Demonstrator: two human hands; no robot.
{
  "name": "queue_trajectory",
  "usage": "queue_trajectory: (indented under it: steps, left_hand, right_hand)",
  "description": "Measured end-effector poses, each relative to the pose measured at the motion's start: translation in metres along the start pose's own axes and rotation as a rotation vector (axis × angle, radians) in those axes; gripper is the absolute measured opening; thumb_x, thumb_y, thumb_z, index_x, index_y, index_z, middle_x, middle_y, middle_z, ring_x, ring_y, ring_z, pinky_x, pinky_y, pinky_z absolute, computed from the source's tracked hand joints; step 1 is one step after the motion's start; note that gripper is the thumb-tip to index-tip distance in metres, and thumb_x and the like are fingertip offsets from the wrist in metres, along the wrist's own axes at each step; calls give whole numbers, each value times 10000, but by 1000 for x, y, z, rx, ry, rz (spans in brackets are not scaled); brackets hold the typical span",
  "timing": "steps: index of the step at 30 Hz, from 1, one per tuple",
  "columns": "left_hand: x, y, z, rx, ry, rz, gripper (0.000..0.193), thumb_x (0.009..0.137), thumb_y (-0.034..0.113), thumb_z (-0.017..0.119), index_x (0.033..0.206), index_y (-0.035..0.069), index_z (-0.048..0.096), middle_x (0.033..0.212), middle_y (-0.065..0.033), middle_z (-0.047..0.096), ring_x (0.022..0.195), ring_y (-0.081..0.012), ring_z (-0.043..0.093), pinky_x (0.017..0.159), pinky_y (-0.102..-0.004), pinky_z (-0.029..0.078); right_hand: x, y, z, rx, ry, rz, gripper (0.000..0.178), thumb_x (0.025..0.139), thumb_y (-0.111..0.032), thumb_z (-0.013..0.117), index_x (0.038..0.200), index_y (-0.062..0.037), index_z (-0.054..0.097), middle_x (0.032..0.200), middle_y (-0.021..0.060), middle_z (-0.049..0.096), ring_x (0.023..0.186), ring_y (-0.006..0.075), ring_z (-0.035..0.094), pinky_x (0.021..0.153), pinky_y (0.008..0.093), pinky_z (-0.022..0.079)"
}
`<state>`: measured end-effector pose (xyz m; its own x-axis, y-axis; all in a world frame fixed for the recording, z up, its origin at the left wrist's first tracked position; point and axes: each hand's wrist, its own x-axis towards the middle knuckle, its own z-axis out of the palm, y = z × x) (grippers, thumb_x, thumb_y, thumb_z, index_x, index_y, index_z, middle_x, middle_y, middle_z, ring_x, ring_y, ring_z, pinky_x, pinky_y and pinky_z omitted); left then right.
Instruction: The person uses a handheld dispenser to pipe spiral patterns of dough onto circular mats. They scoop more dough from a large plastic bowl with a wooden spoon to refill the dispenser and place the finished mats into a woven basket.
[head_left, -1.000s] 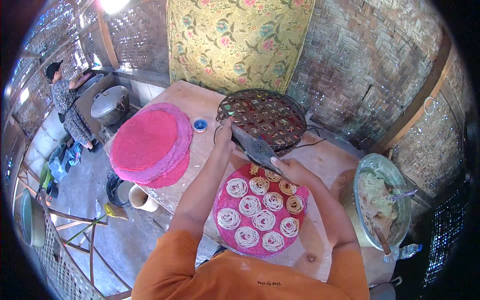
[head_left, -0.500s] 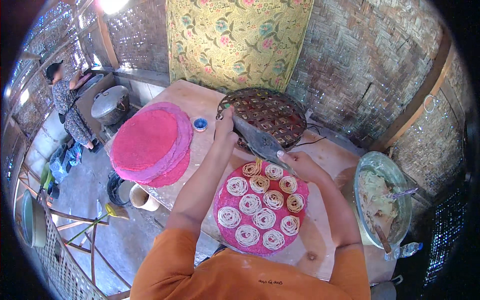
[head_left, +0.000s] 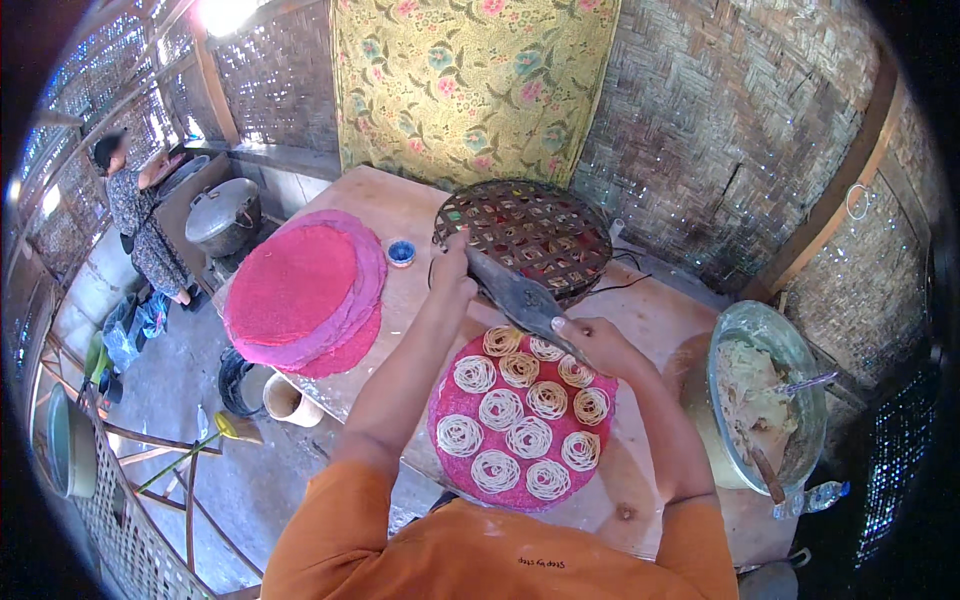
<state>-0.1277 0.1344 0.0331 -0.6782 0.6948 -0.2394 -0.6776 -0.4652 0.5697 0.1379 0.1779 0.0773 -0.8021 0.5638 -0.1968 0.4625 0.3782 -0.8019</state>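
Observation:
Both of my hands grip a dark two-handled hand press (head_left: 515, 290), tilted down toward the right. My left hand (head_left: 455, 268) is wrapped round its far-left end, and my right hand (head_left: 598, 343) closes on its lower right end. Beneath it lies a round pink mat (head_left: 453, 403) bearing several coils of pale dough strands (head_left: 500, 409). The press is over the far edge of the mat and, with my right hand, partly hides the far coils. Whether dough is coming out of the press at this moment I cannot tell.
Pink round mats (head_left: 290, 285) are stacked at the left of the wooden table (head_left: 625, 465), near a small blue cup (head_left: 401, 252). A woven basket (head_left: 545, 225) stands behind the press. At right is a tub of dough (head_left: 765, 400). Another person (head_left: 145, 215) stands at far left by a pot (head_left: 222, 210).
My hands and the press have come slightly nearer, and my right hand now covers more of the far-right coils. The other person's arms have shifted.

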Motion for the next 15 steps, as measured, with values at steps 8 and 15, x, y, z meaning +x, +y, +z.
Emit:
queue_trajectory:
  steps: [8,15]
  left_hand:
    - [14,-19,-19,101,-250,52,558,902,548,421,1162,62,504,1099,-143,576,979,-310,566,859,-484,456]
    - [-17,-62,-78,644,-383,-260,814,894,668,215,1303,-9,407,1209,-166,549,1157,-259,501,998,-372,352]
  right_hand:
    - [4,40,3,99,127,-13,517,894,-478,518,974,22,627,696,54,580,605,120,513,569,289,407]
    - [2,48,10,271,99,-125,437,920,-446,502,869,-21,590,554,-26,456,426,57,378,403,237,288]
